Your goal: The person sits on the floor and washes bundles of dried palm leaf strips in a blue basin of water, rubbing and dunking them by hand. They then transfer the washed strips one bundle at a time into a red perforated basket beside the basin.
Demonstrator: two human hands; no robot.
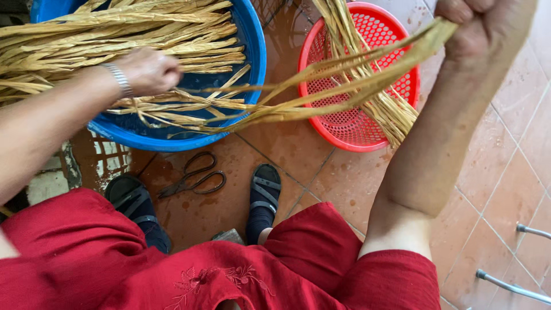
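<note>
Stretched from the blue basin (252, 46) to the red basket (321, 123) on the tiled floor (505, 189), the damp straw strands (321, 86) look light, limp and slippery, best pinched near their ends, where the right hand (479, 28) is closed tight on them and the left hand (150, 72) is curled around the other end.

Pale golden straw strips (172, 34) fill a bright blue basin (252, 51); a red mesh basket (344, 129) sits beside it. Black scissors (192, 179) lie on wet reddish-brown floor tiles (505, 189). The clothing (86, 252) is red, with embroidery.

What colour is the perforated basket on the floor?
Red; the basket shows clearly in the head view, beside the blue tub.
</note>
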